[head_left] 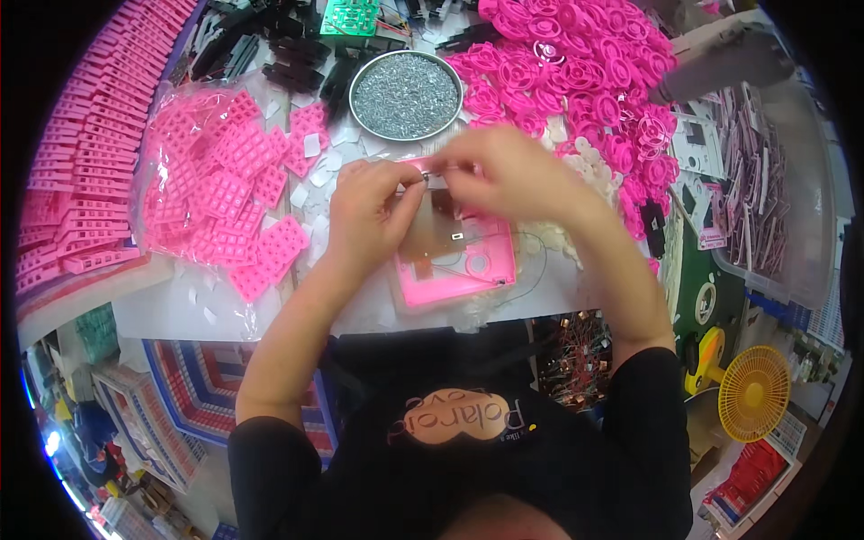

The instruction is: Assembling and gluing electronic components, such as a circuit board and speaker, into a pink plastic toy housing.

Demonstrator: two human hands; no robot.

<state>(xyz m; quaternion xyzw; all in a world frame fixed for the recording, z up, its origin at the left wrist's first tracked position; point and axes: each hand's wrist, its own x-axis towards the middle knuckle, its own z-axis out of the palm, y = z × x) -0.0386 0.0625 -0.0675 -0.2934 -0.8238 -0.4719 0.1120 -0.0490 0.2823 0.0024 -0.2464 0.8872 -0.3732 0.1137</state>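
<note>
On the white worktop in front of me lies a pink plastic housing (463, 290) with a round ring and a brownish flat sheet (430, 232) inside it. A thin dark wire loops out past its right side. My left hand (371, 209) is closed at the housing's far left edge, thumb and fingers pinched together. From the right, my right hand (504, 173) reaches over the far edge, its fingers closed close to the left fingertips. Something small and dark shows between the two hands, too small to name. The fingers hide the housing's far end.
A round metal dish of small screws (406, 94) stands just beyond my hands. Pink keypad pieces (225, 175) in a clear bag lie left, a heap of pink ring parts (576, 58) right. Green circuit boards (351, 16) sit at the back. A yellow fan (754, 393) stands lower right.
</note>
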